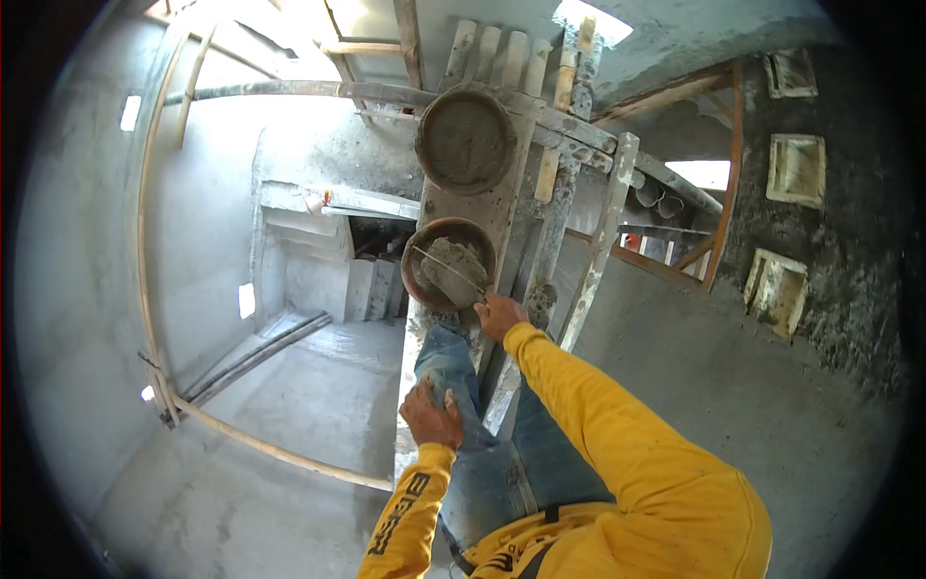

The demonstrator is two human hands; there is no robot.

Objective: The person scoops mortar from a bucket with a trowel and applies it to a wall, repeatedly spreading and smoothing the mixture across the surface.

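My right hand [497, 315] grips a thin tool [446, 265], perhaps a trowel, which lies across a round bowl [415, 275] holding a lump of wet grey mortar [453, 258]. Behind that bowl, a second bowl [424, 154] is full of grey mortar. Both stand on a narrow wooden plank [487, 205] on the scaffold. My left hand [431, 413] rests on my jeans at the leg, its fingers loosely bent and apart, below the nearer bowl.
Bamboo poles and timber beams [598, 232] frame the scaffold, high above a concrete floor [309, 405]. A bamboo rail [270, 444] runs at lower left. On the right, a dark rough wall [849, 241] has pale box-like recesses [794, 174]. Steps [299, 241] show beyond.
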